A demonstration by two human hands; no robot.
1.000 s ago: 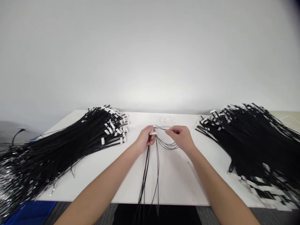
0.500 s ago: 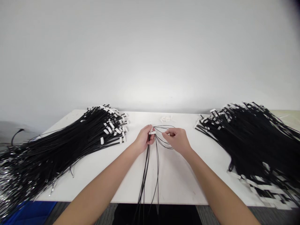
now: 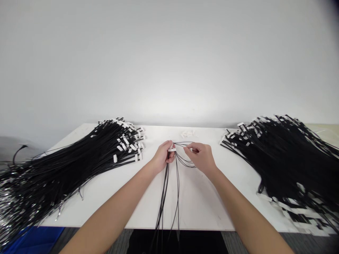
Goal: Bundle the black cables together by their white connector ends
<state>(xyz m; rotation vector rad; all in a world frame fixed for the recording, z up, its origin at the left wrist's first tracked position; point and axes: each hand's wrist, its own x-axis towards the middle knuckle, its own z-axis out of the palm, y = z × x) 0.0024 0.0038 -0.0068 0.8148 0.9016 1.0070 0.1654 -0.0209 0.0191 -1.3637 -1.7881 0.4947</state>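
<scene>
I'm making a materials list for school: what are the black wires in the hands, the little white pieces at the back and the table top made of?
Black wires: probably plastic-coated, dull black; they bend in smooth curves. Their insides don't show.
Little white pieces: perhaps plastic, plain white; they look blocky, but they're too small to be sure.
Table top: maybe laminate; it looks flat, smooth and white.

wires (image 3: 166,176) matt, plas.-look; conn. (image 3: 172,150) smooth plas.; tabletop (image 3: 202,208) smooth.
</scene>
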